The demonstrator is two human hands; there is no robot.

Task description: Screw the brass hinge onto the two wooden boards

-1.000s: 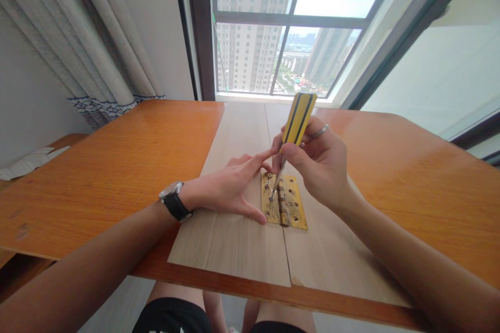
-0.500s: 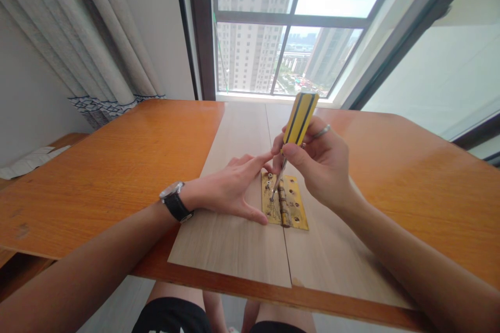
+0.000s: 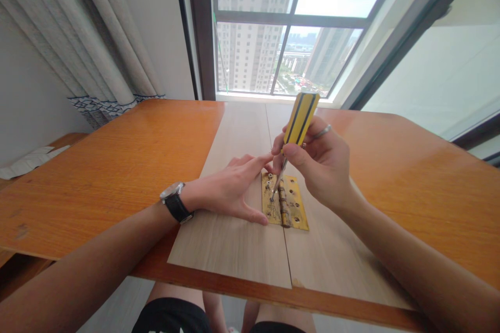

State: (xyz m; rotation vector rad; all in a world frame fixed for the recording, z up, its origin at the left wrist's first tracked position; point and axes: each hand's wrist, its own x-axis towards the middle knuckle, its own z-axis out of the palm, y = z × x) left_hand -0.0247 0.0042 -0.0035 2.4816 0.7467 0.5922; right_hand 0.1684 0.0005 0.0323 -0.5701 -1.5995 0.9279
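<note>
My right hand (image 3: pixel 322 161) grips a screwdriver (image 3: pixel 300 120) by its yellow handle with dark stripes. The metal shaft slants down to the left, its tip at a screw spot on the left leaf of a brass hinge (image 3: pixel 296 203). That hinge lies opened flat across the seam of two pale wood-grain boards (image 3: pixel 230 250). Fingers spread, my left hand (image 3: pixel 230 187) rests on the left board, its thumb at the hinge's lower left edge and its fingertips near the upper edge. Several holes show in the right leaf.
Under the boards is an orange-brown wooden table (image 3: pixel 156 151), its front edge close to my legs. A window (image 3: pixel 289 21) stands behind it, and a grey curtain (image 3: pixel 97 36) hangs at the left. A black-strapped watch (image 3: pixel 176 202) is on my left wrist.
Hardly anything differs. Both hands, the screwdriver and the hinge keep almost the same positions.
</note>
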